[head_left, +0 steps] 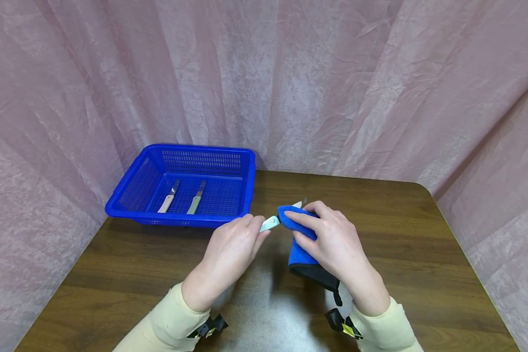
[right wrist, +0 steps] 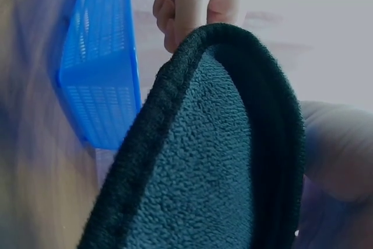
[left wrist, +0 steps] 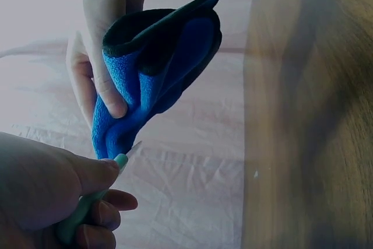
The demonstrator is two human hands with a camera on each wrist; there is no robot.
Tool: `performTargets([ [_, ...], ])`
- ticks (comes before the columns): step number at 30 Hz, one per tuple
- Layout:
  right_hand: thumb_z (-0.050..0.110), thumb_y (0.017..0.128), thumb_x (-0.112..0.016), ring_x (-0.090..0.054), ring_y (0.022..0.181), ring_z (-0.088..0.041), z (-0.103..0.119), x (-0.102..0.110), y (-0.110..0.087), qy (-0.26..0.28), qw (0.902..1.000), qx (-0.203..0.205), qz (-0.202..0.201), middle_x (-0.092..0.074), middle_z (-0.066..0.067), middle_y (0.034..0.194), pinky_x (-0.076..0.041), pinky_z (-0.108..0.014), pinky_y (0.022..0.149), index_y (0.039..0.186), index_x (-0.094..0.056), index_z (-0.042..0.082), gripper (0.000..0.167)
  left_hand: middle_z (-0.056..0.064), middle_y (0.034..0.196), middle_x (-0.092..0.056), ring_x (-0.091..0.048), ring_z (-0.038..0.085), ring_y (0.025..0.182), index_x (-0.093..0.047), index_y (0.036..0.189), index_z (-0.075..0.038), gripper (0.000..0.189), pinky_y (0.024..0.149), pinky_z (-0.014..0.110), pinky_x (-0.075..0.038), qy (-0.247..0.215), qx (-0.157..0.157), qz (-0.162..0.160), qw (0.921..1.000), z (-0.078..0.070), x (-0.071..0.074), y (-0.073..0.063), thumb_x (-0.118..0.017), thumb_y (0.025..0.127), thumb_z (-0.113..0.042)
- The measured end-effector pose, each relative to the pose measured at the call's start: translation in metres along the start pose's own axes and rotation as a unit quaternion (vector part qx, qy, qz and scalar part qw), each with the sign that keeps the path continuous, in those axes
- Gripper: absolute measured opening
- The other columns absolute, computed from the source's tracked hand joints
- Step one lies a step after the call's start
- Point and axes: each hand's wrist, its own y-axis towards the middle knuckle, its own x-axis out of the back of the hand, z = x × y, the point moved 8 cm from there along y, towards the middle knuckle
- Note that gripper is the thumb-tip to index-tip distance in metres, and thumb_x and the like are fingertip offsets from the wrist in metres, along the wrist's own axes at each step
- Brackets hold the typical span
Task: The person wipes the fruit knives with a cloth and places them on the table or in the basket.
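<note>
My left hand [head_left: 235, 247] grips a knife by its pale mint handle [head_left: 270, 224], the blade pointing up and to the right. In my right hand [head_left: 334, 239] is a folded blue cloth [head_left: 301, 252] with black edging and a hanging loop. The cloth wraps over the middle of the blade, and the blade's tip [head_left: 297, 205] shows past it. In the left wrist view, the handle [left wrist: 81, 214] runs through my curled left fingers, right below the cloth [left wrist: 125, 91]. The cloth [right wrist: 198, 155] fills much of the right wrist view.
A blue plastic basket [head_left: 250, 186] stands at the back left of the wooden table [head_left: 400, 234]. Inside lie a knife with a pinkish handle [head_left: 166, 203] and a knife with a green handle [head_left: 194, 205]. A pink curtain [head_left: 299, 98] hangs behind the table.
</note>
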Motion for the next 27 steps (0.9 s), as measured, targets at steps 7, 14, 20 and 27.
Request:
performTargets([
  [7,0.021,0.092,-0.089,-0.073,0.099,-0.024,0.003,-0.003,0.000,-0.005,0.9999,0.009,0.006,-0.072,-0.006,0.118,-0.057,-0.048,0.089,0.132,-0.083,0.028,0.040,0.002,0.077,-0.056,-0.057,0.021,0.062,-0.068,0.104,-0.007,0.023,0.050,0.035,-0.045,0.007,0.000,0.010,0.9999,0.000,-0.001,0.000,-0.081,0.104,-0.026],
  [14,0.022,0.093,-0.089,-0.073,0.099,-0.024,0.003,-0.003,0.000,-0.008,0.9999,0.009,0.007,-0.072,-0.006,0.118,-0.057,-0.048,0.090,0.132,-0.083,0.028,0.040,0.002,0.078,-0.058,-0.058,0.021,0.063,-0.070,0.107,-0.006,0.024,0.050,0.035,-0.046,0.010,-0.005,0.009,0.9999,-0.001,-0.001,0.000,-0.080,0.104,-0.027],
  [20,0.022,0.093,-0.088,-0.073,0.100,-0.025,0.002,-0.004,0.000,-0.008,0.9999,0.003,0.009,-0.072,-0.006,0.118,-0.057,-0.048,0.090,0.132,-0.083,0.028,0.040,0.002,0.078,-0.057,-0.057,0.020,0.063,-0.070,0.108,-0.005,0.024,0.050,0.034,-0.046,0.011,-0.008,0.009,0.9999,-0.002,-0.001,0.000,-0.080,0.105,-0.027],
  [27,0.022,0.093,-0.088,-0.072,0.097,-0.030,-0.007,-0.002,0.000,-0.008,0.9996,-0.026,0.011,-0.073,-0.008,0.119,-0.059,-0.051,0.085,0.133,-0.082,0.028,0.041,0.002,0.077,-0.056,-0.056,0.020,0.061,-0.069,0.107,-0.005,0.024,0.049,0.034,-0.044,0.014,-0.011,0.004,0.9998,-0.002,0.001,0.000,-0.081,0.104,-0.026],
])
